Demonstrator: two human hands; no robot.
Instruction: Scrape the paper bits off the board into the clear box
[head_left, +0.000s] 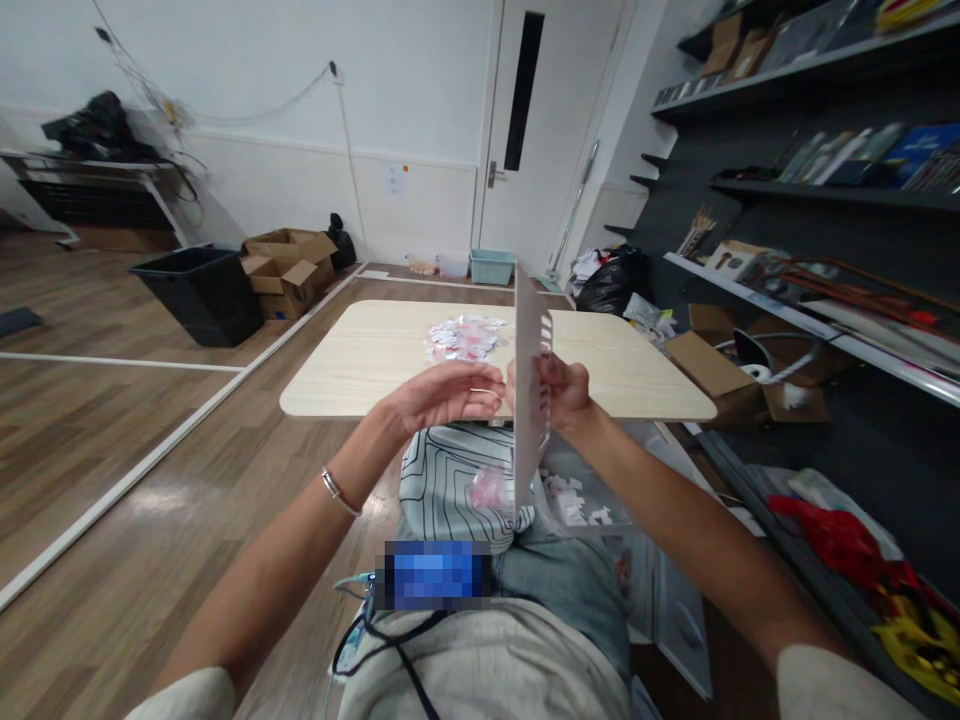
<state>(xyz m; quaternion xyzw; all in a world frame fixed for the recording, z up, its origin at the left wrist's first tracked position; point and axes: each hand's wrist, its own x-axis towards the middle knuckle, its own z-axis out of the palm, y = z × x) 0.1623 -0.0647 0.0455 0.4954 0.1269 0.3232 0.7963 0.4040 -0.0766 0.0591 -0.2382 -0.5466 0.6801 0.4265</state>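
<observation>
My right hand (567, 392) grips a thin white sheet with cut-out slots (528, 390), held upright and nearly edge-on to me. Left of the sheet is my left hand (452, 393), its fingers stretched loosely towards it; whether the fingertips touch it I cannot tell. Below, a black-lined white cloth (442, 480) covers my lap, with a small pinkish clear plastic bag (489, 488) on it. To the right of my lap, a clear plastic bin (600, 490) holds small white pieces (568, 497). A pile of white and pinkish packets (466, 338) lies on the table.
The pale wooden table (360, 370) stands just ahead of my knees. Shelves (825, 190) line the right side, with an open cardboard box (712, 370) below. On the left floor are a black bin (199, 295) and cardboard boxes (285, 270).
</observation>
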